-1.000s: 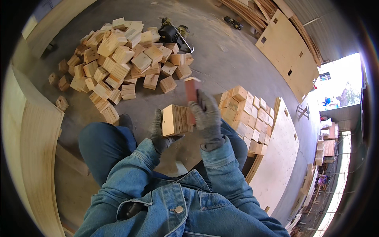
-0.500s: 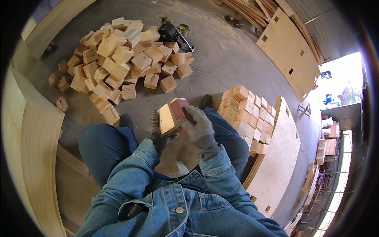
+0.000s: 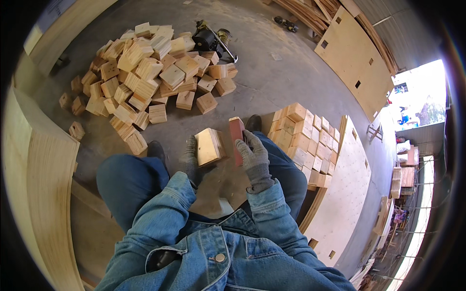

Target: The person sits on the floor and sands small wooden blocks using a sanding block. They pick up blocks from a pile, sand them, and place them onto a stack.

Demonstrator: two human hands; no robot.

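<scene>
Wood block [image 3: 207, 147], held between the legs [image 3: 131, 179], with its surroundings: a broad heap [image 3: 145, 70] of loose blocks on the floor [image 3: 291, 77], ahead and to the left; a smaller, squared stack [image 3: 305, 140] to the right; the gloved left hand [image 3: 190, 157], fingers extended along the block's left side in a wide hold, partly hidden; the gloved right hand [image 3: 256, 159], fingers curled closed around a narrow red bar [image 3: 236, 140], just beside the block but apart from it

Here's pale, layered wood on the block [image 3: 208, 147], a matt reddish bar [image 3: 236, 141] to its right, rough knitted cloth over left hand [image 3: 189, 159] and right hand [image 3: 255, 158], faded denim jacket [image 3: 206, 257] near, dull concrete floor [image 3: 272, 80] far!
</scene>
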